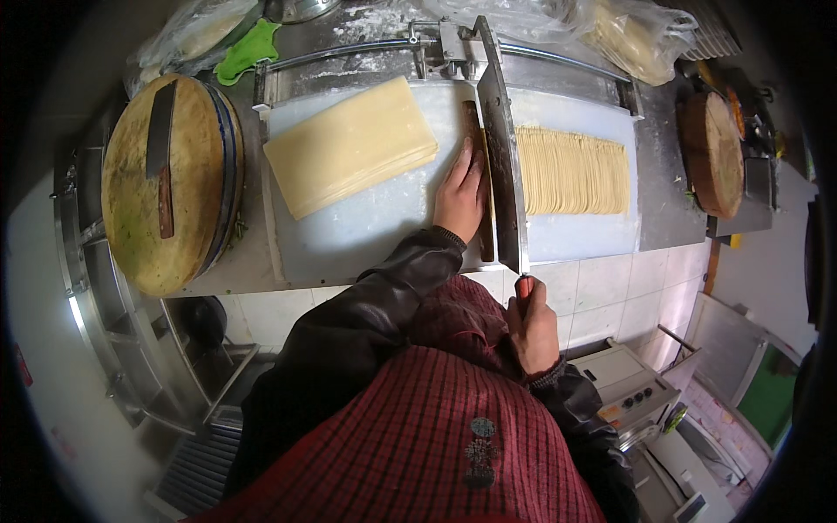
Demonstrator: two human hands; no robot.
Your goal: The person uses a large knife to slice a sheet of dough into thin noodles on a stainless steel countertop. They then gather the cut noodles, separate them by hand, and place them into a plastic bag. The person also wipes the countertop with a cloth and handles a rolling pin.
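My right hand [535, 332] grips the red handle of a long noodle-cutting blade [505, 150], whose far end meets a carriage [453, 49] on a steel rail. My left hand [461, 196] lies flat along a dark wooden guide bar [471, 121], just left of the blade. Only a narrow strip of dough shows between bar and blade. Cut noodles [572, 171] lie in a close row on the right half of the white cutting board [366, 225]. A folded stack of dough sheets [353, 147] sits at an angle on the board's left half.
At the left, a cleaver [161, 124] rests on a round wooden chopping block [131, 196]. Behind it lies a green cloth [248, 52]. A plastic bag of dough [631, 42] stands at the back right, and a second round block [714, 157] at the far right. The rail [346, 53] spans the board's back.
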